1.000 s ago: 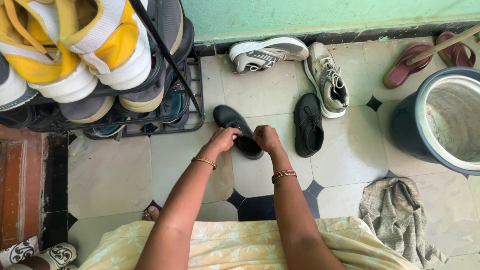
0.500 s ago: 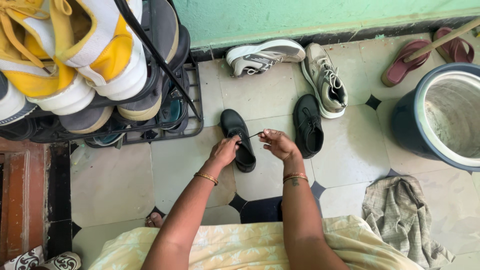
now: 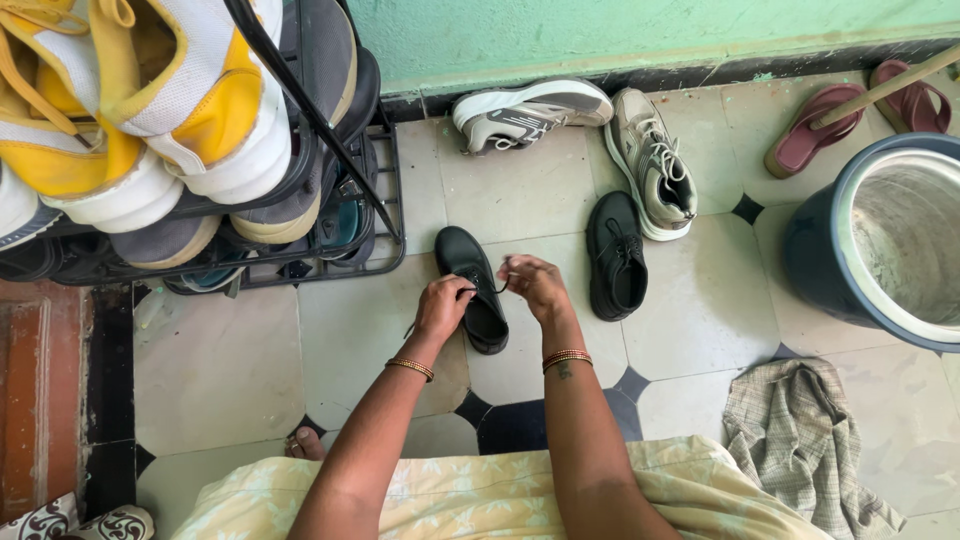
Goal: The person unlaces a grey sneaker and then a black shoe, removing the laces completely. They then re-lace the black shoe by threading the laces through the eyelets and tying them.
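Shoes fill the black rack [image 3: 330,255], the biggest thing we see, and two yellow and white shoes [image 3: 150,110] sit on top of it. Well to the right of the rack stands a big blue bucket [image 3: 815,255]. Below the bucket lies a crumpled checked cloth [image 3: 800,440]. Near the rack, by the green wall, rest two grey sneakers [image 3: 590,130], and past them two dark red sandals [image 3: 810,130].

Just right of the rack's bottom corner sits the black shoe [image 3: 470,285] we work on, flat on the tiles. Its twin, the other black shoe [image 3: 615,255], lies a little farther right of the rack. Our left hand [image 3: 442,305] touches the shoe, fingers pinched shut on the thin black lace [image 3: 497,283]. Our right hand [image 3: 535,285] is beside the shoe, fingers pinched on the lace too.
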